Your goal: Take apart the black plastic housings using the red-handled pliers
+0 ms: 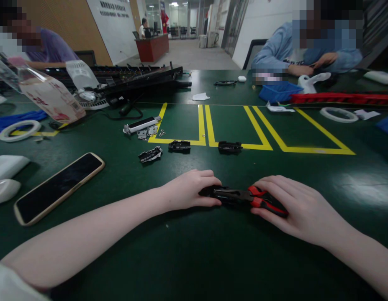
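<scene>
My right hand (pixel 284 205) is wrapped round the red and black handles of a pair of pliers (pixel 256 196). The dark jaws point left and lie over a small black part (pixel 227 194). At its other end, my left hand (pixel 200 188) pinches that part between thumb and fingers, just above the green table. Whether the jaws grip the part cannot be made out. Beyond my hands lie similar black parts: one near the middle tape frame (pixel 230 147), one further left (pixel 179 146), and a tilted one (pixel 150 154) with pale markings.
Yellow tape frames (pixel 237 145) mark the table. A black and silver bar (pixel 142 125) lies beside small metal pieces (pixel 146 133). To the left are a phone (pixel 58 188), a bottle (pixel 49 94) and white tape rolls. A blue bin (pixel 279 91) stands back right, near a seated person.
</scene>
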Available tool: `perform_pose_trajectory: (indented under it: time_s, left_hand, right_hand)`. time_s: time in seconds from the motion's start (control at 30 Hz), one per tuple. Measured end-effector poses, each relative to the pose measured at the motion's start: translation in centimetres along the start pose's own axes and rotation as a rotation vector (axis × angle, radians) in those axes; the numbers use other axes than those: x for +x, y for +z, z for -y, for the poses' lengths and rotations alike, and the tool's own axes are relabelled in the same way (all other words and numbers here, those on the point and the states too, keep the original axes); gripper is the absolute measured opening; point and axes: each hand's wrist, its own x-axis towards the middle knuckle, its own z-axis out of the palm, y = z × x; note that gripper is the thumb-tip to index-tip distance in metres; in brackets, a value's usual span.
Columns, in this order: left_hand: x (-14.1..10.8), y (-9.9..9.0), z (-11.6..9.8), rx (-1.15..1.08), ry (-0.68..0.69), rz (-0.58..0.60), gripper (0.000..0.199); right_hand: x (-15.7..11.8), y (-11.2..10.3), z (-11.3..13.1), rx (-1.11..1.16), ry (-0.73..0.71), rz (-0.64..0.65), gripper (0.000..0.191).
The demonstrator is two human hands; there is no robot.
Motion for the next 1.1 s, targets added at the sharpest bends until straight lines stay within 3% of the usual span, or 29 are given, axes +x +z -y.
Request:
perform_pose_trajectory:
  time_s: [1.1]
  left_hand:
    - [0.11,0.03,0.16,0.085,0.013,-0.021,0.036]
  right_hand:
    - [0.12,0.50,0.04,0.036,-0.005,0.023,0.034]
